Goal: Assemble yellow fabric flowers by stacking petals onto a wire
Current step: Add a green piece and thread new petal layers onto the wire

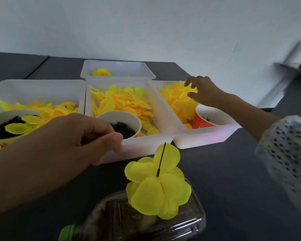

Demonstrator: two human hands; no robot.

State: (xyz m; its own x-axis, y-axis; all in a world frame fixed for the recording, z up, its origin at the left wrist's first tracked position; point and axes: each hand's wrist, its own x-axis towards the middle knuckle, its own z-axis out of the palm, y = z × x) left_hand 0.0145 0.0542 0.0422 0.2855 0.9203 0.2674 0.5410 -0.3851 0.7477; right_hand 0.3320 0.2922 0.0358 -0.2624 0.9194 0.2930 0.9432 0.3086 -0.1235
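Observation:
A partly built yellow fabric flower (156,188) stands near the front, its petals threaded on a thin black wire (161,158) that sticks up through the middle. My left hand (73,136) hovers at the front rim of the middle tray (146,141), thumb and forefinger pinched together with nothing visible between them. My right hand (204,93) reaches into the right tray (203,139), fingers spread over its loose yellow petals (175,98). More loose petals (127,101) fill the middle tray.
A left tray (42,84) holds petals and a cup of dark pieces (5,126). The middle tray's paper cup (119,117) holds green pieces; an orange cup (202,123) sits in the right tray. A back tray (118,65) holds a finished flower. The flower rises from a clear plastic box (189,226).

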